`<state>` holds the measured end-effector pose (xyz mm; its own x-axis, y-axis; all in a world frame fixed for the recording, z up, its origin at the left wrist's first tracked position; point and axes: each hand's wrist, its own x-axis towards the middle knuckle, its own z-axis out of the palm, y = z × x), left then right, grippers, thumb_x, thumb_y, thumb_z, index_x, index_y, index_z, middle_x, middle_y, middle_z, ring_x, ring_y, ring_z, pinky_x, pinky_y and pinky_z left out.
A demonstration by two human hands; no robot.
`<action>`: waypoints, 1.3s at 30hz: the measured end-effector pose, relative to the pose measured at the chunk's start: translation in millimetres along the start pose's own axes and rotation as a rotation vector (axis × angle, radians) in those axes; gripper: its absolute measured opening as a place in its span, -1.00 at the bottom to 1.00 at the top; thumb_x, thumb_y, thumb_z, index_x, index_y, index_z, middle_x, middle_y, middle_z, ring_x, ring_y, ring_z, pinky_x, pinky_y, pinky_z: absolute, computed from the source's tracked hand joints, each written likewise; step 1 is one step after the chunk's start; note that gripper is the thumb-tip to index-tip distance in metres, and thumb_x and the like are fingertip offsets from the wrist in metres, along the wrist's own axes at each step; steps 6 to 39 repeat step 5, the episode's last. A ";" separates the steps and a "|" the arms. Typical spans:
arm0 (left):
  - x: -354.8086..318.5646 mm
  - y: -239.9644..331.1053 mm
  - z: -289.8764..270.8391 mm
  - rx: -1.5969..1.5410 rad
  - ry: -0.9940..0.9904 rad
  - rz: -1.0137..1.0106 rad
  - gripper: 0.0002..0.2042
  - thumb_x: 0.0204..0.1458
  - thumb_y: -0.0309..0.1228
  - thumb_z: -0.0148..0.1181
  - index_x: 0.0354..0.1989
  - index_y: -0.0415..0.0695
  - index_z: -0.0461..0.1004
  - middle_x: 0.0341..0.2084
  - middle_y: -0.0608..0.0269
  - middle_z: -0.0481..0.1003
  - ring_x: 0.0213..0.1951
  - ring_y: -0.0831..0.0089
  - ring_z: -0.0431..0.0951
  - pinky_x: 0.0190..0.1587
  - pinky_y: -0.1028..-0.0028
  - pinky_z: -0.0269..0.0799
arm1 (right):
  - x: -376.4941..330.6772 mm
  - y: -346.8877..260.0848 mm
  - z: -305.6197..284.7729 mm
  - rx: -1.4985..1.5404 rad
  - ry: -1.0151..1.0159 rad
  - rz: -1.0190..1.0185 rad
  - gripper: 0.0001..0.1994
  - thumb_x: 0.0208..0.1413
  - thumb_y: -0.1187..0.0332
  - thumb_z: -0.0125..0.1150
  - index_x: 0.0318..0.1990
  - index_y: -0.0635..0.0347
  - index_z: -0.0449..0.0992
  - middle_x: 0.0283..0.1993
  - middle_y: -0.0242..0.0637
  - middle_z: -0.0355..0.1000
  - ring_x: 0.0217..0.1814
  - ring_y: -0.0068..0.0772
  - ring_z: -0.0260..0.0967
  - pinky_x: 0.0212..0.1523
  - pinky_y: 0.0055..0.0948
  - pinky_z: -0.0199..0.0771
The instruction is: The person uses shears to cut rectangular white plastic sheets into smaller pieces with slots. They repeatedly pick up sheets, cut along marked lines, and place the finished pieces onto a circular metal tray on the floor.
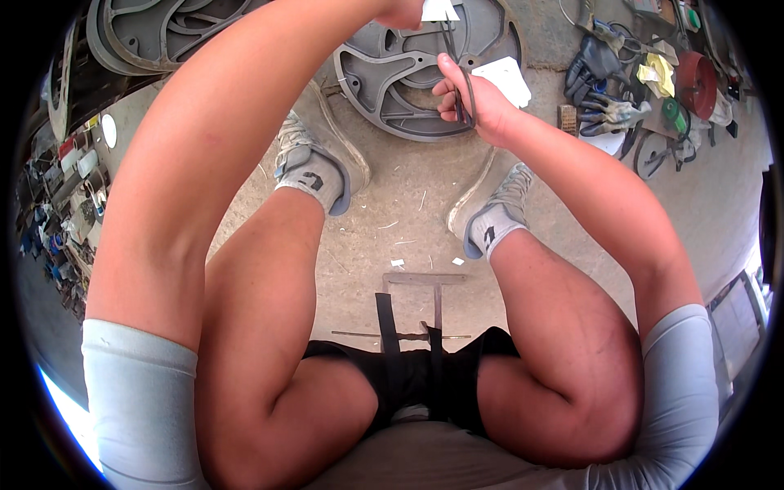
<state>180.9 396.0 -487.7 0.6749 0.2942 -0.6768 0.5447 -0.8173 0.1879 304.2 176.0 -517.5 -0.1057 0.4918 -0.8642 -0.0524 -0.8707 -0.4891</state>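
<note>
My right hand [469, 98] grips the dark handles of a pair of scissors [457, 69] whose blades point up toward a small white sheet [438, 10]. My left hand [400, 12] is at the top edge, mostly cut off, and pinches that white sheet. Another white piece [504, 79] lies just right of my right hand on a round grey metal wheel [384, 69] on the floor. I sit with my knees apart, my feet in grey shoes on either side of the wheel.
A second grey wheel [155, 33] lies at the top left. Gloves, a red disc [698, 82] and assorted tools are piled at the top right. Small bottles and clutter line the left edge. A metal stool frame [425, 282] shows between my legs on concrete.
</note>
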 end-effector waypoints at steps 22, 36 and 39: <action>-3.5 -0.7 0.6 -0.050 0.034 -0.016 -0.60 0.01 -0.28 0.34 0.04 -0.14 0.71 -0.05 -0.12 0.70 0.02 -0.03 0.70 0.09 0.13 0.64 | 2.5 3.3 -0.1 -0.002 0.002 0.000 0.05 0.16 -0.63 0.02 0.10 0.44 0.54 -0.27 -0.20 0.48 -0.20 -0.34 0.42 0.00 -0.35 0.38; -3.5 -0.7 0.6 -0.050 0.034 -0.016 -0.60 0.01 -0.28 0.34 0.04 -0.14 0.71 -0.05 -0.12 0.70 0.02 -0.03 0.70 0.09 0.13 0.64 | 2.5 3.3 -0.1 -0.002 0.002 0.000 0.05 0.16 -0.63 0.02 0.10 0.44 0.54 -0.27 -0.20 0.48 -0.20 -0.34 0.42 0.00 -0.35 0.38; -3.5 -0.7 0.6 -0.050 0.034 -0.016 -0.60 0.01 -0.28 0.34 0.04 -0.14 0.71 -0.05 -0.12 0.70 0.02 -0.03 0.70 0.09 0.13 0.64 | 2.5 3.3 -0.1 -0.002 0.002 0.000 0.05 0.16 -0.63 0.02 0.10 0.44 0.54 -0.27 -0.20 0.48 -0.20 -0.34 0.42 0.00 -0.35 0.38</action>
